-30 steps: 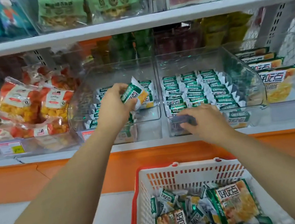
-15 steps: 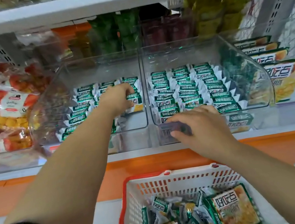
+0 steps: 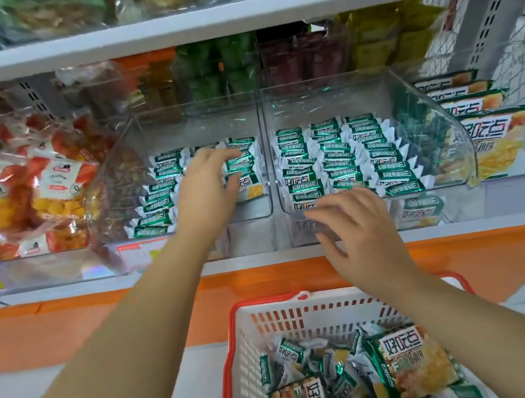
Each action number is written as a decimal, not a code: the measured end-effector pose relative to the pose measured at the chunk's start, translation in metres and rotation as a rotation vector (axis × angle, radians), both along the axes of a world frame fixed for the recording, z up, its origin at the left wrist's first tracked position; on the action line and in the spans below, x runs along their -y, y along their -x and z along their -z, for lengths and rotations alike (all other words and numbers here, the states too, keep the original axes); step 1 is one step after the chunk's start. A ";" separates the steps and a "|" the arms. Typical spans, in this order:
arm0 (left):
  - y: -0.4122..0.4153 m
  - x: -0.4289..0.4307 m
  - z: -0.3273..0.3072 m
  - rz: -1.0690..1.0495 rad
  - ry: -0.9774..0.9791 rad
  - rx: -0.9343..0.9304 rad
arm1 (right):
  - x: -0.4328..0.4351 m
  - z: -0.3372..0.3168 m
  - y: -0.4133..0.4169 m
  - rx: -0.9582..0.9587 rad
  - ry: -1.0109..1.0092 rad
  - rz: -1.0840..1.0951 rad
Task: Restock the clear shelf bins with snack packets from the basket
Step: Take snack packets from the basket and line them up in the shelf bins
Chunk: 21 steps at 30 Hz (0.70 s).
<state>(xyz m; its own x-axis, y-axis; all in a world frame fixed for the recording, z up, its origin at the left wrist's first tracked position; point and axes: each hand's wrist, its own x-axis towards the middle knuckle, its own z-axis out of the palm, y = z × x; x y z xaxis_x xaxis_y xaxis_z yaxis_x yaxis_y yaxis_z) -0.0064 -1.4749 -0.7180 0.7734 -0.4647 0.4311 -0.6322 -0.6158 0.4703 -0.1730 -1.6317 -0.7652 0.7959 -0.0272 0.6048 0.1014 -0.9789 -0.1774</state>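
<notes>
I count two clear bins side by side on the shelf: left bin (image 3: 173,133), right bin (image 3: 426,108). Three rows of small green packets (image 3: 334,159) in each. One basket (image 3: 245,351) near, below the shelf, with a loose heap of small packets and two big packs (image 3: 411,368). Left hand (image 3: 207,190) is inside the left bin, finger and thumb curled round a packet (image 3: 243,167) in its right row. Right hand (image 3: 364,237) hovers at the right bin's near wall, fingers loosely spread, holding nothing.
</notes>
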 end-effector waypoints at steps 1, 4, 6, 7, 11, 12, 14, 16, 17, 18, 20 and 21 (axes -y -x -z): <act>0.020 -0.010 0.003 0.039 0.074 0.070 | -0.005 0.006 0.004 0.076 0.030 -0.047; 0.070 -0.039 0.032 0.163 0.121 0.152 | -0.024 0.027 0.014 0.046 0.064 -0.188; 0.087 -0.056 0.063 0.159 0.034 0.029 | -0.034 0.046 0.025 -0.170 0.044 -0.198; 0.091 -0.064 0.078 0.150 -0.051 -0.084 | -0.039 0.057 0.032 -0.335 -0.008 -0.161; 0.099 -0.095 0.129 0.165 -0.499 -0.456 | -0.048 0.117 0.069 -0.881 -0.348 0.029; 0.100 -0.102 0.137 0.172 -0.583 -0.496 | -0.049 0.130 0.078 -0.962 -0.425 0.068; 0.100 -0.113 0.150 0.205 -0.723 -0.570 | -0.051 0.151 0.093 -1.114 -0.534 0.125; 0.098 -0.118 0.159 0.220 -0.783 -0.621 | -0.052 0.169 0.105 -1.300 -0.538 0.100; 0.096 -0.118 0.161 0.220 -0.782 -0.629 | -0.052 0.179 0.111 -1.378 -0.539 0.080; 0.094 -0.118 0.163 0.214 -0.771 -0.628 | -0.052 0.189 0.115 -1.439 -0.534 0.080; 0.091 -0.117 0.166 0.199 -0.749 -0.627 | -0.052 0.210 0.123 -1.498 -0.523 0.147; 0.091 -0.117 0.168 0.195 -0.743 -0.627 | -0.052 0.218 0.126 -1.488 -0.523 0.179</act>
